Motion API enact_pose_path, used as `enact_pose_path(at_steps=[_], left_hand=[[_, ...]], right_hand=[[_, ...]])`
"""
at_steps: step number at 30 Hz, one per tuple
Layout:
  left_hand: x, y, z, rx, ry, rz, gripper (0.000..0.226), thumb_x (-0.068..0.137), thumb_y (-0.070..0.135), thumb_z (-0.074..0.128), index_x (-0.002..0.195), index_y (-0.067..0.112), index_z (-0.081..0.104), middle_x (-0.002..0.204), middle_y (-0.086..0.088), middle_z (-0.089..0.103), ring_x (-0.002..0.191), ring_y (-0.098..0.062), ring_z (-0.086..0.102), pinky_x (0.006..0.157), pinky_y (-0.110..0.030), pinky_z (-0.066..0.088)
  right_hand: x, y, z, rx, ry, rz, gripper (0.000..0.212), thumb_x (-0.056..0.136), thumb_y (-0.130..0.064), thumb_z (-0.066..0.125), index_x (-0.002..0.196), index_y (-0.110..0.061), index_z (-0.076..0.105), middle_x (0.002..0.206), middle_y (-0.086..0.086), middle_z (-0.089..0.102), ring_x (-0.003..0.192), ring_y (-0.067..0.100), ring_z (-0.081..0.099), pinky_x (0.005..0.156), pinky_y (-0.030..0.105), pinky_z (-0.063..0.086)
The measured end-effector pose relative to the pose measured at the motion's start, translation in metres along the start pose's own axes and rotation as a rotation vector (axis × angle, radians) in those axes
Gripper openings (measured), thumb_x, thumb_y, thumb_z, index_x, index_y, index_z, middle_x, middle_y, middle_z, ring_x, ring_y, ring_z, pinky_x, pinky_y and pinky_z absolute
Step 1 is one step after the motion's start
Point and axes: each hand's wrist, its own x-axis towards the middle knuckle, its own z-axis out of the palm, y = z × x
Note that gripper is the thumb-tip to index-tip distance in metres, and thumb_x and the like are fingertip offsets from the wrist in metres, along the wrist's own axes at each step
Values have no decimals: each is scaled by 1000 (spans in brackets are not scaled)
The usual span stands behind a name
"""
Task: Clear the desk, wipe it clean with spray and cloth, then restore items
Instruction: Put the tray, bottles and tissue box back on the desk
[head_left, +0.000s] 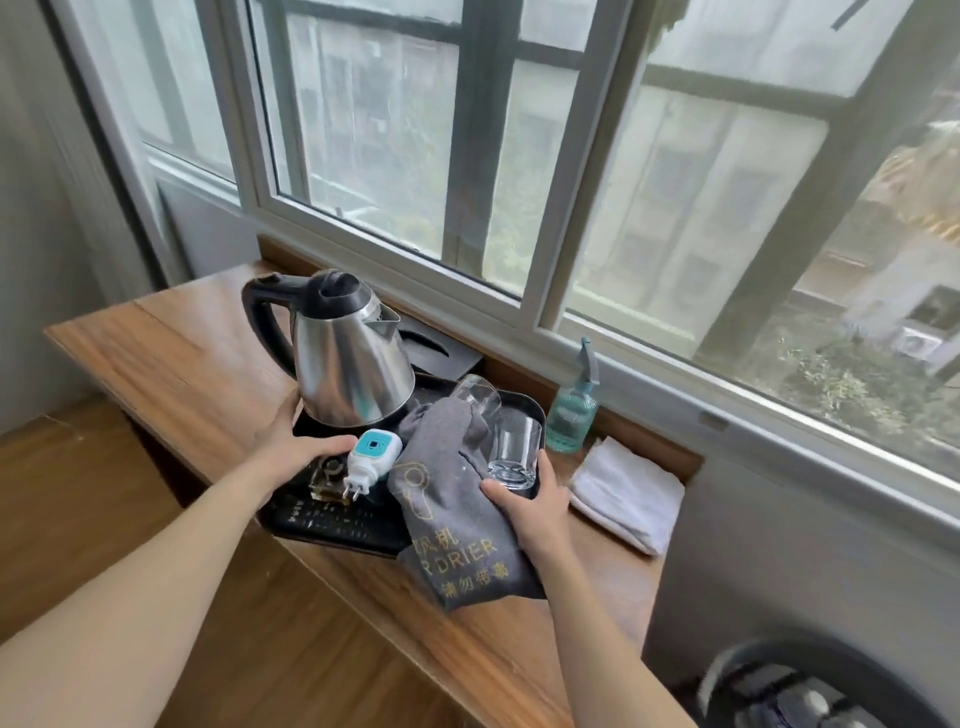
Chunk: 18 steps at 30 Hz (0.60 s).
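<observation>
A black tray (525, 402) sits on the wooden desk (192, 364) under the window. It carries a steel kettle (348, 364), two clear glasses (511, 454), a white and teal plug-in device (371, 454), a remote control (332, 519) and a grey hair-drier bag (452, 519) that hangs over its front edge. My left hand (298, 441) grips the tray's left side by the kettle base. My right hand (530, 501) grips the tray's right rim beside the nearer glass. A teal spray bottle (571, 415) and a folded white cloth (626, 493) stand to the right of the tray.
A black tissue box (441, 353) lies behind the kettle against the window sill. The window frame (519, 306) runs along the desk's far edge. A round dark bin (810, 691) stands on the floor at the lower right. Wooden floor lies to the left.
</observation>
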Motion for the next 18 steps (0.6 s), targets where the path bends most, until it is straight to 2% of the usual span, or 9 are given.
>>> enact_pose_path(at_steps=[2,4,7,9,14,18], left_hand=[[18,-3,-3,-34,21,2,111,71,33,88,157,33,17,159,-3,31,143,-27,33,112,-41,29],[40,-5,-9,2,36,19,105,77,23,85,158,29,18,160,-2,30,143,-25,32,110,-39,29],[65,-16,-21,20,56,-3,109,72,28,88,157,29,19,159,0,31,143,-24,32,112,-41,29],[77,-19,-28,15,52,-7,114,67,33,91,156,31,19,160,1,30,144,-23,31,114,-42,29],[112,-21,-47,38,32,19,104,76,25,85,157,25,19,162,-2,25,146,-24,27,115,-43,26],[146,-28,-78,19,-27,0,112,69,36,89,156,33,18,161,0,27,145,-26,28,117,-48,28]], right_hand=[[15,-7,12,13,-34,-3,103,60,-60,80,152,-39,39,134,9,43,113,18,49,102,37,43],[33,-12,23,37,-57,-2,98,68,-54,83,153,-39,37,133,7,39,111,18,46,104,35,40],[57,-17,39,23,-70,-16,88,78,-45,84,153,-38,37,133,8,38,103,12,44,99,31,35],[69,-21,50,13,-71,-18,90,75,-48,84,152,-39,37,132,8,39,102,12,45,98,32,35],[86,-38,81,11,-44,1,99,62,-58,79,151,-41,39,132,9,42,107,13,42,95,32,35],[96,-50,117,9,4,3,90,72,-51,84,149,-43,39,129,9,42,100,11,44,96,34,38]])
